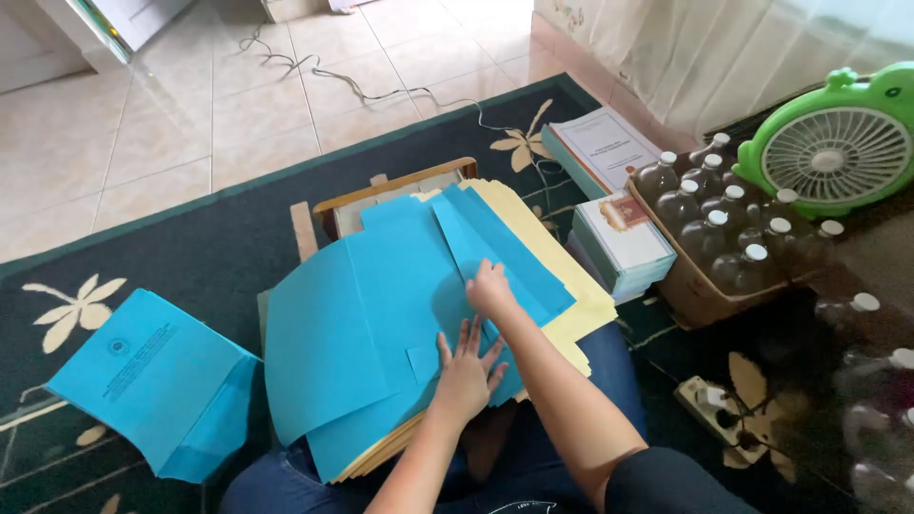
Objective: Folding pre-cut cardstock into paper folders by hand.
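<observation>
A pile of blue paper sheets (371, 314) lies fanned out on my lap over a stack of yellow sheets (562, 257). My left hand (466, 366) rests flat on the blue sheets, fingers spread. My right hand (490, 286) is just above it, its fingers curled at the edge of one blue sheet (505, 249) that lies slanted over the others. Whether it pinches the sheet is unclear.
A folded blue printed cover (152, 376) lies on the dark flowered rug (219, 257) at the left. A wooden tray (400, 186) sits behind the pile. To the right are book stacks (624, 243), a box of bottles (724, 233), a green fan (838, 143) and a power strip (714, 405).
</observation>
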